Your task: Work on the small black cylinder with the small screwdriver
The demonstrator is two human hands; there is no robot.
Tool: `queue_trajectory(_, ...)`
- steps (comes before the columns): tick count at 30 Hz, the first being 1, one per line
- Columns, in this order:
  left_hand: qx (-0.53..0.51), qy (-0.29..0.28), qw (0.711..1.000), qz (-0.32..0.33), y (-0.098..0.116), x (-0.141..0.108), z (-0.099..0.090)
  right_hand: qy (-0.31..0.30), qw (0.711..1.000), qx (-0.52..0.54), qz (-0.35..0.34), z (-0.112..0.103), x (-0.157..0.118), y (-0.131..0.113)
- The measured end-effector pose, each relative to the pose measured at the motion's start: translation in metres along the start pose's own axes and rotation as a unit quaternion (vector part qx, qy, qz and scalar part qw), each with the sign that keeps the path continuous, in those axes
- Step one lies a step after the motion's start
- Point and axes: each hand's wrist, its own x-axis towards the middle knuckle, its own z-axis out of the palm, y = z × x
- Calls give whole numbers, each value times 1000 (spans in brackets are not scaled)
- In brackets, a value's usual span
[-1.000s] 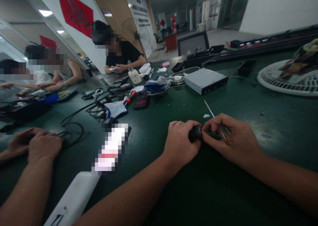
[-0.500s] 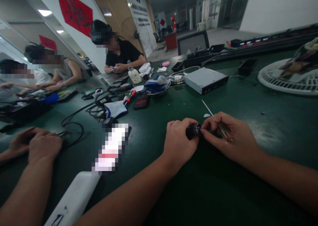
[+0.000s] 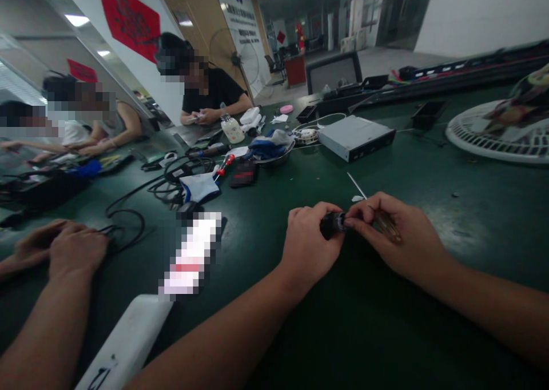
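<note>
A small black cylindrical part (image 3: 332, 225) is hovering just above the green table mat (image 3: 364, 333), clasped in the curled left hand (image 3: 307, 244). The right hand (image 3: 397, 230) is pinching an amber-handled screwdriver (image 3: 386, 228), its fingertips (image 3: 349, 222) touching the part's end. Both hands are now sitting slightly further left than before.

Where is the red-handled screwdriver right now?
In the head view, the red-handled screwdriver lies on the green mat, left of centre, between the white-and-blue cloth and the dark flat case, beyond the person's left hand.
</note>
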Motion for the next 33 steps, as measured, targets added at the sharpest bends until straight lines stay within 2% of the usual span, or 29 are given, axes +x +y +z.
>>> queue_trajectory(10, -26, -4, 999, 32, 2, 0, -2, 13, 998, 17, -55, 1, -1, 0)
queue_trajectory(17, -20, 4, 999, 41, 1, -1, -1, 22, 1000, 6, -13, 2, 0, 4)
queue_trajectory(20, -9, 14, 1000, 25, 2, -1, -1, 33, 999, 17, 17, 2, 1, 2)
queue_trajectory(23, -2, 21, 1000, -2, 2, -1, -1, 55, 995, 77, 28, 1, 1, 0)
queue_trajectory(28, 17, 49, 997, -59, 0, 1, -2, 47, 975, 208, -60, -2, -2, 7)
queue_trajectory(33, -3, 49, 996, -77, -2, 2, -2, 26, 972, 222, -73, -6, -4, 9)
